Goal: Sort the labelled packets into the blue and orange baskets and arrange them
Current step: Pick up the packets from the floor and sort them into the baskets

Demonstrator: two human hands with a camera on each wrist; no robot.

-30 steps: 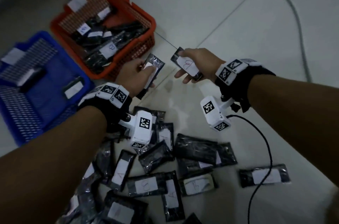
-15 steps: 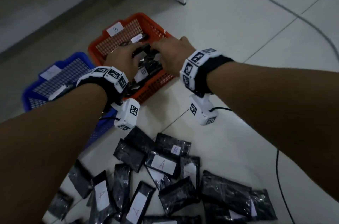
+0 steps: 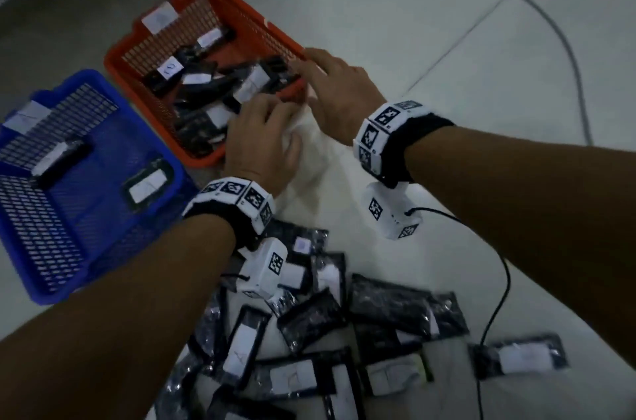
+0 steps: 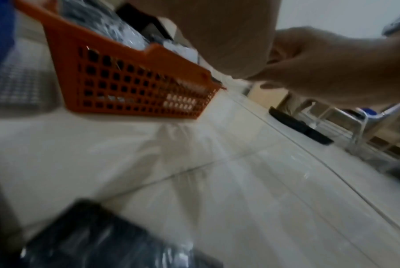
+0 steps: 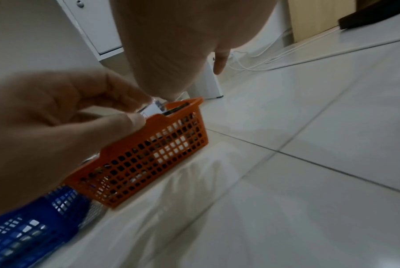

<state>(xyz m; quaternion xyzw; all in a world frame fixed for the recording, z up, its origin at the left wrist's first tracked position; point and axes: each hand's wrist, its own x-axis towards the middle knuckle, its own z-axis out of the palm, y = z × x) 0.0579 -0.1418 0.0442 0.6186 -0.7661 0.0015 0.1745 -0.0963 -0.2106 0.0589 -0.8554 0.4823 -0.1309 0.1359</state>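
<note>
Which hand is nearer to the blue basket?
Left. The left hand is at the orange basket's near edge, beside the blue basket; the right hand is at the orange basket's far side.

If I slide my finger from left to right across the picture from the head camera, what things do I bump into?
Blue plastic mesh basket → orange plastic mesh basket → left hand → right hand → thin grey cable on the white tiled floor.

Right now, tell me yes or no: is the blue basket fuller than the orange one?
No. In the head view the blue basket holds only two packets, while the orange basket holds a heap of them.
</note>
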